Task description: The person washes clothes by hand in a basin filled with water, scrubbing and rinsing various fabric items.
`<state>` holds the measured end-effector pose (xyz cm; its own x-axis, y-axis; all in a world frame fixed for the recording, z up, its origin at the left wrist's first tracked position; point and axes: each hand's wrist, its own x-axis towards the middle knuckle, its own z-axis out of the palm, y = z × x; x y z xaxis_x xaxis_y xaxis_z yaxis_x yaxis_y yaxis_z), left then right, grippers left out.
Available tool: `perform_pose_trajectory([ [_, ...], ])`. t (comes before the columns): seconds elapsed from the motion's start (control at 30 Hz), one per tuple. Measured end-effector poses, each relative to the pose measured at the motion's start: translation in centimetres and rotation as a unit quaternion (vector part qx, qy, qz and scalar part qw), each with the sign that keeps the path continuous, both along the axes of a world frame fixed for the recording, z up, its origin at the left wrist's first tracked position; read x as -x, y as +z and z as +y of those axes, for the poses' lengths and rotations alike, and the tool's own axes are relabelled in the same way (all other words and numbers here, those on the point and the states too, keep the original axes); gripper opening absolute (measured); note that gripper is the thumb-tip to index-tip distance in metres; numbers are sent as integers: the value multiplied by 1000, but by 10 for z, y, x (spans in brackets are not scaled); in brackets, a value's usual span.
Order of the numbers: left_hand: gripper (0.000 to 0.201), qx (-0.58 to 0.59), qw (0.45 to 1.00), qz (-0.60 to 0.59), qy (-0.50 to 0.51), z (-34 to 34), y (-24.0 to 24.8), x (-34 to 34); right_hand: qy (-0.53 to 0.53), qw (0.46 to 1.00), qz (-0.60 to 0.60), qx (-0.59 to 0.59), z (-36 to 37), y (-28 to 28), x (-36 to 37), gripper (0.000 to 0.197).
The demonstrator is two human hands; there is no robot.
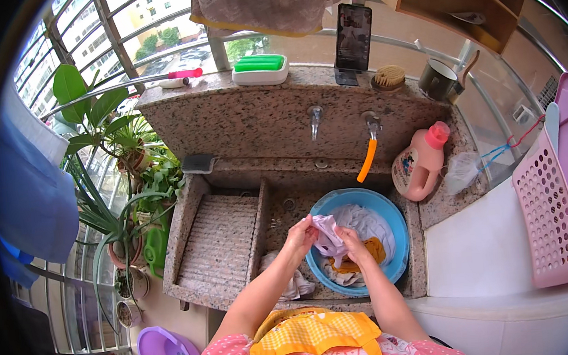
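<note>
Between my two hands I hold a small pale lilac cloth garment (329, 237) over the left side of a round blue basin (398, 225). My left hand (300, 235) pinches its upper left edge. My right hand (352, 244) grips its lower right side; some of those fingers are hidden. Inside the basin lie a wet whitish cloth (367, 221) and a mustard-yellow cloth (374, 249), both bunched up. The basin stands in the right compartment of a speckled stone sink (264, 209). Another whitish cloth (298, 286) lies in the sink beside the basin, partly behind my left forearm.
A ribbed stone washboard (217, 239) fills the sink's left part. Above the basin hangs a tap with an orange hose (367, 161). A pink detergent bottle (423, 163) stands to its right. On the back ledge are a green-topped soap box (260, 70), a phone (353, 35) and a brush (388, 78).
</note>
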<state>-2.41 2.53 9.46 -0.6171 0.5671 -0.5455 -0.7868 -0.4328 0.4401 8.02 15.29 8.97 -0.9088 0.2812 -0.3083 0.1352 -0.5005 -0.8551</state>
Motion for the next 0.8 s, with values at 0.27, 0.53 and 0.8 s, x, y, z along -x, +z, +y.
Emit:
perform_pose_trajectory([
  [0.27, 19, -24, 992, -120, -8, -5, -40, -7, -149, 981, 38, 115, 17, -14, 6, 14],
  [0.53, 26, 179, 966, -57, -178, 20, 18, -40, -136, 814, -63, -561, -47, 18, 26, 31],
  [0.8, 30, -115, 975, 185, -42, -3, -100, -26, -179, 748, 131, -625, -97, 52, 24, 29],
])
